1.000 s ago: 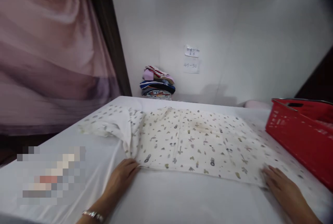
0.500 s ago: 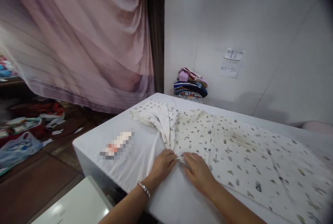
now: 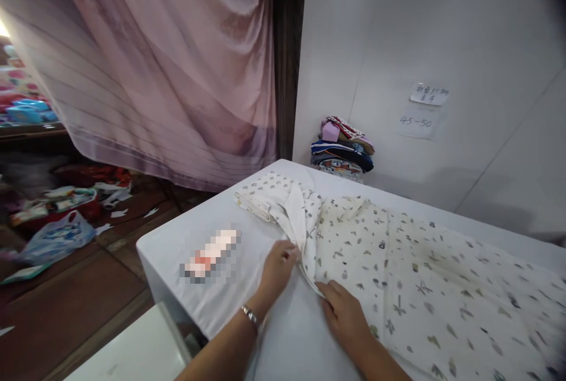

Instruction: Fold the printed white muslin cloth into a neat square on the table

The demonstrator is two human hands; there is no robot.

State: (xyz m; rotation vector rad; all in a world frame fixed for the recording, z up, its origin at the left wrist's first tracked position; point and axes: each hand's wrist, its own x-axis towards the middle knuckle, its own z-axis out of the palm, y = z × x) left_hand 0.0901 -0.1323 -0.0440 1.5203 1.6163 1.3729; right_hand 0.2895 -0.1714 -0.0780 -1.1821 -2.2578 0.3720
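A white printed cloth [image 3: 424, 286] with small grey and olive motifs lies spread over the white-covered table [image 3: 190, 304]. Its left part is bunched and folded over, with the plain underside showing. My left hand [image 3: 279, 263], a silver bracelet at the wrist, has its fingers curled closed at the edge of that folded part. Lower and to the right, my right hand [image 3: 342, 313] pinches the cloth's near edge between thumb and fingers. The edge runs as a narrow strip from one hand to the other. Both sets of fingertips are partly hidden.
A blurred-out item [image 3: 212, 256] lies on the table's left side. Folded fabrics [image 3: 342, 148] are stacked at the far edge by the wall, where paper notes [image 3: 418, 121] hang. A pink curtain [image 3: 177, 74] drapes behind. Plastic bags [image 3: 59, 239] sit on the floor; a white surface [image 3: 128, 348] stands nearer.
The view has turned slightly left. My hands have moved apart along the cloth's edge, the left one a little up, the right one down, and more edge shows between them.
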